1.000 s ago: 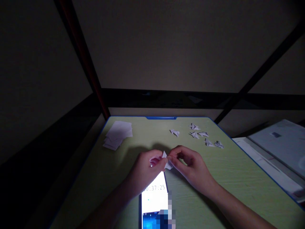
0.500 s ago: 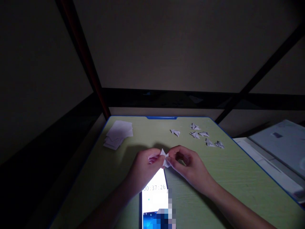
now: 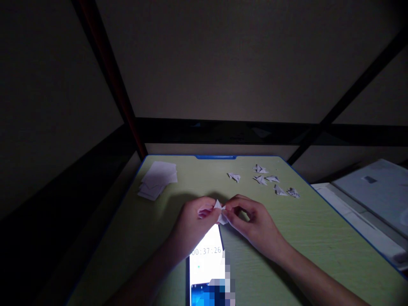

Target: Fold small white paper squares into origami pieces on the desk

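By the far end of the phone (image 3: 207, 268), the left hand (image 3: 195, 222) and right hand (image 3: 253, 217) pinched a paper piece (image 3: 222, 218) in a narrow grip, seemingly part-folded. Beyond the phone, rightward, six folded shapes (image 3: 260, 180) looked done; leftward, flat sheets (image 3: 160, 173) lay unfolded.

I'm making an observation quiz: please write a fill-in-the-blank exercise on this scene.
The left hand and right hand pinch a folded piece made of ____.
The lit screen shows digits ending in ____.
The sheets lie near the far ____ corner of the table.
The table is edged in ____.
Missing words: paper; 26; left; blue.
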The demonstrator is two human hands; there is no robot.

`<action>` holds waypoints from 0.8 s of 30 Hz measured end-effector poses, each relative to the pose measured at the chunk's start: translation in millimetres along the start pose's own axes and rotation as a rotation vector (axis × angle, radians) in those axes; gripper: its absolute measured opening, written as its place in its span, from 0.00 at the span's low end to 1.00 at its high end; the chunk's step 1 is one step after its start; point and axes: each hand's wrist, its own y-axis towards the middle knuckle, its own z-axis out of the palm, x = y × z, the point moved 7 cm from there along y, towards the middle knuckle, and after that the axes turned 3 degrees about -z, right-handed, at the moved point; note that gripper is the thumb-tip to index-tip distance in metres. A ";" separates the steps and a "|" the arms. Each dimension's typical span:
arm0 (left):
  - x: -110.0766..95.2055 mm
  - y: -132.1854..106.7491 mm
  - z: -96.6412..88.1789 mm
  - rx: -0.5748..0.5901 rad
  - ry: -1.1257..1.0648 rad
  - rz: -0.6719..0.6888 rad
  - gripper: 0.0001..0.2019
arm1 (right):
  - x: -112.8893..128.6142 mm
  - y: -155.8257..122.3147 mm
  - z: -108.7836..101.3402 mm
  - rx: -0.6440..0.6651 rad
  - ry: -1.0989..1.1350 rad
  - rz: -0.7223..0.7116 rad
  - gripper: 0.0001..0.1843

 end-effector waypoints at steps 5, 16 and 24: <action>-0.8 -1.5 0.0 0.016 -0.006 0.000 0.03 | -0.2 0.3 0.3 0.002 0.022 0.035 0.03; -6.8 -2.7 2.2 0.041 0.029 -0.005 0.06 | -8.3 0.0 2.3 0.012 0.060 0.080 0.04; -1.5 -1.6 0.1 -0.002 0.058 0.011 0.06 | -7.8 1.0 2.8 -0.009 0.060 0.073 0.05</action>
